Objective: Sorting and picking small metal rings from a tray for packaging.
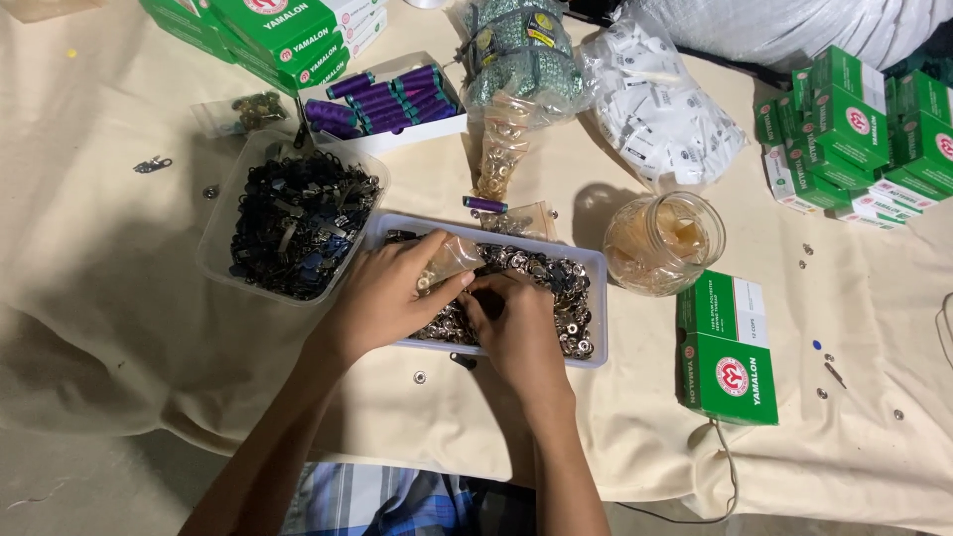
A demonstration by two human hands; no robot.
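A shallow white tray full of small silver metal snap buttons lies in front of me on a cream cloth. My left hand holds a small clear plastic bag over the tray, pinching it between thumb and fingers. Right beside it, my right hand rests in the buttons with its fingers curled at the bag's mouth. Whether it grips any buttons is hidden by the fingers.
A clear tub of dark metal clips stands left of the tray. Behind are purple thread spools in a box, bags of fasteners, a bag of white pieces, a glass jar and green boxes.
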